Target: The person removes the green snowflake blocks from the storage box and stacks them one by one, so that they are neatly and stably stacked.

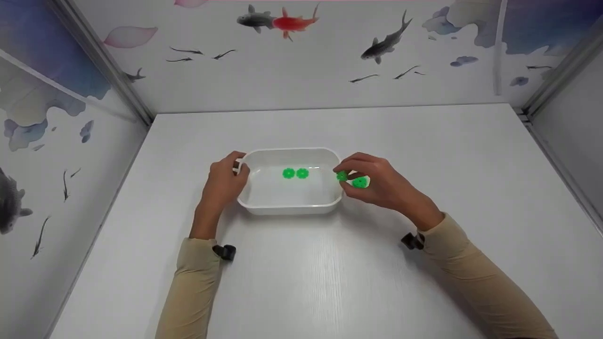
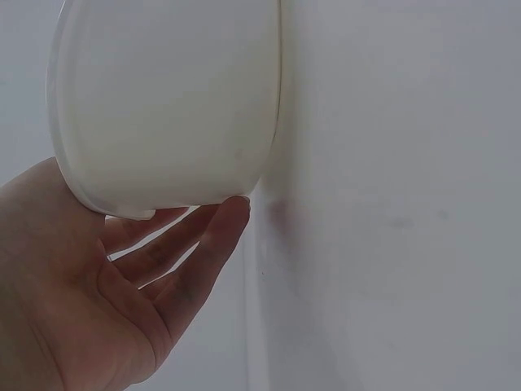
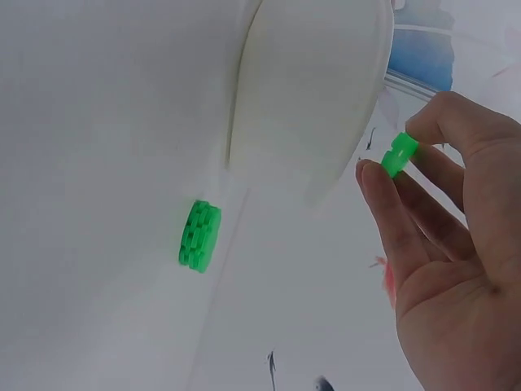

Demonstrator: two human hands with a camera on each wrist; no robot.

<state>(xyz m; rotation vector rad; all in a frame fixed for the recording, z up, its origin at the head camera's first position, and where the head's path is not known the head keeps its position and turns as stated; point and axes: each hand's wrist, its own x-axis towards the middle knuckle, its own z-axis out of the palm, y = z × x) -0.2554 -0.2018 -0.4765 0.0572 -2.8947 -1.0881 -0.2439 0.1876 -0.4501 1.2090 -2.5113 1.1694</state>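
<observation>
A white rectangular tray (image 1: 289,205) with rounded corners stands on the table. My left hand (image 1: 225,181) grips its left rim, thumb over the edge and fingers against the outer end wall in the left wrist view. Inside the tray lie two flower-shaped green discs, a left one (image 1: 288,173) and a right one (image 1: 302,173), side by side. Over the tray's right rim, my right hand (image 1: 377,181) pinches another green flower-shaped disc (image 3: 399,155) between thumb and fingertips. Just right of the tray sits a small stack of green discs (image 3: 200,236), partly behind that hand in the head view.
The white table (image 1: 301,273) reaches to a back wall (image 1: 306,80) painted with fish, and a painted side wall (image 1: 42,188) stands at the left. Small black wrist mounts sit on both sleeves, the left (image 1: 225,252) and the right (image 1: 412,241).
</observation>
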